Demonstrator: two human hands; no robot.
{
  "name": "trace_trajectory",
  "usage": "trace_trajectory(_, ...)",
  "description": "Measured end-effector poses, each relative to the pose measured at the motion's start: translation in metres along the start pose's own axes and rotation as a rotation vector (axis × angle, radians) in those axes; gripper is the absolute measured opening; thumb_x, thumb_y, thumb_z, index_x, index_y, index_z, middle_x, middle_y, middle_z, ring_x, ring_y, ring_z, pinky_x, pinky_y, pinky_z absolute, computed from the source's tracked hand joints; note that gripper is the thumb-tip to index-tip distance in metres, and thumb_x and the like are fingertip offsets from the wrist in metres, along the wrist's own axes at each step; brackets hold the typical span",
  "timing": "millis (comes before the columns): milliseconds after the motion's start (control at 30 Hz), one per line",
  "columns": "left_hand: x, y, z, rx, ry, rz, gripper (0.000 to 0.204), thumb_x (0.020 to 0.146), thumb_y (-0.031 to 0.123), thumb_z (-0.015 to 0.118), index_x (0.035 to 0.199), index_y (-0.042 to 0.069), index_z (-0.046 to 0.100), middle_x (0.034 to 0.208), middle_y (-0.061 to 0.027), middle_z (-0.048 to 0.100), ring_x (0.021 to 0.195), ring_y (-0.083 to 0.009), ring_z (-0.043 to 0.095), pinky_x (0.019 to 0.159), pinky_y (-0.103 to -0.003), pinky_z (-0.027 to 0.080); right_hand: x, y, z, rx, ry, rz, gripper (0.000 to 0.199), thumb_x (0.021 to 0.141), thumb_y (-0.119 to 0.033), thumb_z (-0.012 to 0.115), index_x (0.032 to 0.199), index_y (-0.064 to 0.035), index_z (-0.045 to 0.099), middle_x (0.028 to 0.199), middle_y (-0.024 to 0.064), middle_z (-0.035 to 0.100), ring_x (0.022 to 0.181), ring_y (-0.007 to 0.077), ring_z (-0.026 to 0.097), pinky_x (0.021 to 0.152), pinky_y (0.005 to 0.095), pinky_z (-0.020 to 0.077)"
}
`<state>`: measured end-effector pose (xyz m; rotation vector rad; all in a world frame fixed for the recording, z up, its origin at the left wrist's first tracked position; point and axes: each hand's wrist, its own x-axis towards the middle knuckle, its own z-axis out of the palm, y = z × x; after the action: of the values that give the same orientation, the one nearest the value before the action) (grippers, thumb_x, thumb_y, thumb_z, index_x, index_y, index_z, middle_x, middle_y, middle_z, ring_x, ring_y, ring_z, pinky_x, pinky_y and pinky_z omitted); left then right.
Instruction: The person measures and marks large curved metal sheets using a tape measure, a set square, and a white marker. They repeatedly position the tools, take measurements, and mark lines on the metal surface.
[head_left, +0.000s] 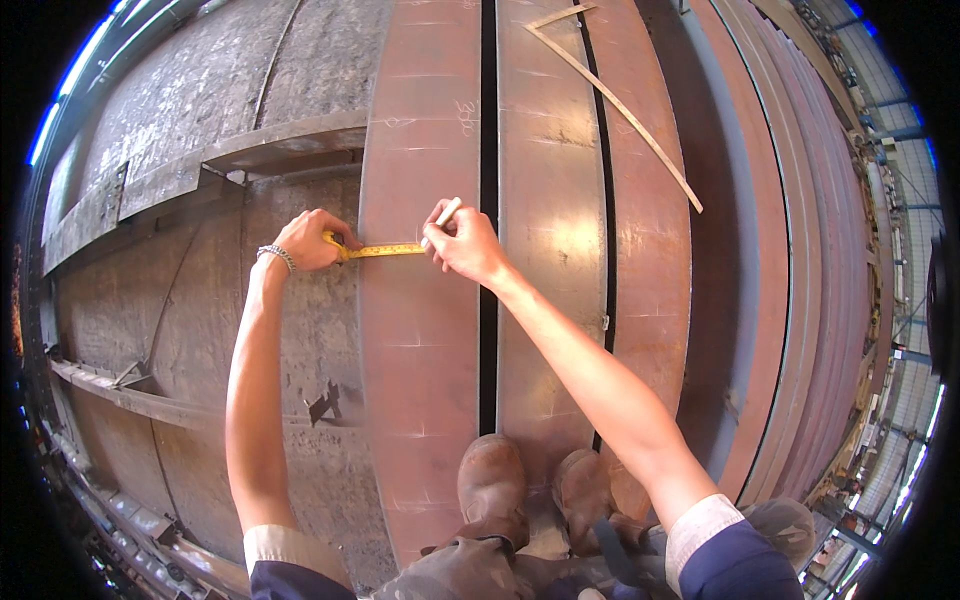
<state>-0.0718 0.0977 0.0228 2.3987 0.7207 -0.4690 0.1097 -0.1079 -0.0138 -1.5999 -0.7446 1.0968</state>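
Observation:
My left hand [312, 240] grips the case end of a yellow tape measure [380, 250] at the left edge of a long rusty steel plate [415, 330]. The tape lies stretched across that plate toward the right. My right hand [465, 243] holds a white marking stick [442, 219] like a pen, its tip down at the tape's right end near the plate's right edge. A beaded bracelet sits on my left wrist. Faint white chalk lines cross the plate above and below the tape.
My two brown boots [530, 485] stand on the plates at the bottom. A dark gap [488, 330] separates the measured plate from the adjacent one. A thin metal strip [620, 105] lies diagonally at upper right. Grey steel with welded ribs [150, 400] lies to the left.

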Motion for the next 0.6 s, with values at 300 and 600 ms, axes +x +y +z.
trace_trajectory(300, -0.002, 0.008, -0.004, -0.027, -0.039, -0.09, 0.032, 0.07, 0.011, 0.067, 0.097, 0.018, 0.083, 0.092, -0.0154, 0.075, 0.088, -0.0311, 0.071, 0.083, -0.038, 0.055, 0.029, 0.014, 0.007, -0.29, -0.003, -0.03, 0.019, 0.087, -0.019, 0.065, 0.084, -0.0008, 0.067, 0.069, 0.0165, 0.067, 0.066, 0.0285, 0.069, 0.064, 0.0398, 0.0515)
trace_trajectory(600, 0.001, 0.0, 0.0, -0.005, -0.029, -0.064, 0.033, 0.071, 0.012, 0.066, 0.098, 0.018, 0.083, 0.088, -0.015, 0.075, 0.083, -0.0304, 0.071, 0.08, -0.038, 0.056, 0.03, 0.008, 0.003, -0.407, -0.08, -0.013, 0.015, 0.091, -0.013, 0.064, 0.086, 0.001, 0.063, 0.071, 0.0096, 0.071, 0.065, 0.0155, 0.067, 0.062, 0.033, 0.0516)
